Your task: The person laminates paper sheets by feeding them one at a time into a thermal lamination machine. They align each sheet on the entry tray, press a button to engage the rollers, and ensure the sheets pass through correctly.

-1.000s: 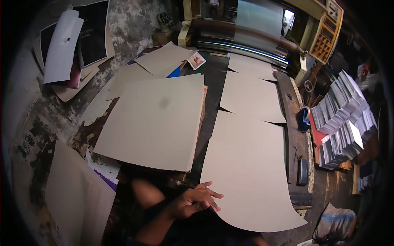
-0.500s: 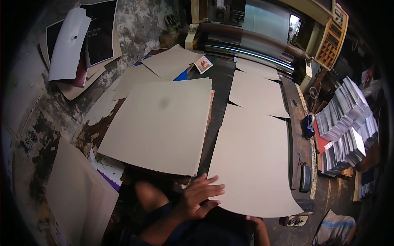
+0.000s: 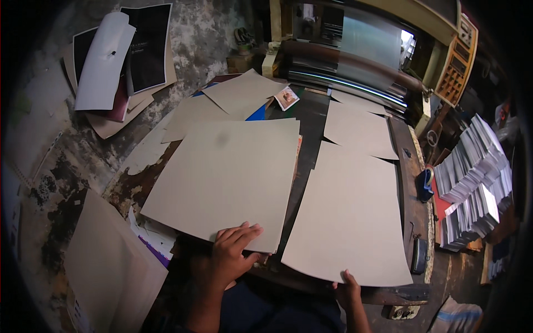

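Observation:
A stack of large grey-brown cardboard sheets (image 3: 222,166) lies on the left of the machine's table. On its near edge rests my left hand (image 3: 236,250), fingers stretched over the top sheet and thumb by the edge. My right hand (image 3: 348,289) pinches the near edge of another cardboard sheet (image 3: 352,216), thumb on top and fingers below, mostly hidden. This sheet lies on the right, at the near end of an overlapping row of sheets (image 3: 358,127) that runs to the rollers (image 3: 344,80).
Loose boards (image 3: 244,91) and a small picture card (image 3: 287,98) lie at the back. Piles of paper booklets (image 3: 472,166) stand at the right, beside a tape dispenser (image 3: 425,185). Boards (image 3: 111,266) lean at lower left. A control panel (image 3: 454,66) hangs at upper right.
My left hand has moved left from the right-hand sheet onto the near edge of the stack. My right thumb now shows on top of the sheet's edge. The view has shifted slightly.

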`<state>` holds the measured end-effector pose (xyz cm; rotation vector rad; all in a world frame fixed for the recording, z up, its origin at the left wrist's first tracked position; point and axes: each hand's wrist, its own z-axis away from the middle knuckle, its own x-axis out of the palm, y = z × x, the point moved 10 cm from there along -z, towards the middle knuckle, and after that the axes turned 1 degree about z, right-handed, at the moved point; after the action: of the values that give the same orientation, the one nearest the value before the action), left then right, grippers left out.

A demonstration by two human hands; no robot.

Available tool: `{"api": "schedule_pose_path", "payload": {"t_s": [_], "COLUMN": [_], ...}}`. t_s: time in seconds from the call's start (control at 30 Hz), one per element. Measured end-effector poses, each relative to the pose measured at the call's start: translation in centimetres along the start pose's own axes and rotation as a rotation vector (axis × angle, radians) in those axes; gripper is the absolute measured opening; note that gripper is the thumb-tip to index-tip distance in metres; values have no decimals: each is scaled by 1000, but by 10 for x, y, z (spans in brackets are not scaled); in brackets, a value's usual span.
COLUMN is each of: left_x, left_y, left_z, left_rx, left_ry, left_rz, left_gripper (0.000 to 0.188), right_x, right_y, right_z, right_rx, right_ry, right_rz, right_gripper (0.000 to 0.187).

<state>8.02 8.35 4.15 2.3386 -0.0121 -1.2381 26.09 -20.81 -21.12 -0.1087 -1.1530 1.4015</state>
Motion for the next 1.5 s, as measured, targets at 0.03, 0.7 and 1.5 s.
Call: {"api": "schedule_pose_path", "payload": {"t_s": [0.03,0.7,1.5], "left_x": [1,20,-16], "left_y": [-1,-78,25], "left_z": [-1,-18,-3], "left_rx": [-18,-641,-54], "left_ry": [-11,-222,240], "left_rz": [17,562,-95], "left_gripper": [58,43,33], "right_x": [1,4,10], "right_y": [6,20,31], "right_z": [7,49,52], "right_rx": [22,160,229], "right_ry": [-16,193,-81], "right_rz": [37,140,-40], "right_gripper": [38,34,52]}}
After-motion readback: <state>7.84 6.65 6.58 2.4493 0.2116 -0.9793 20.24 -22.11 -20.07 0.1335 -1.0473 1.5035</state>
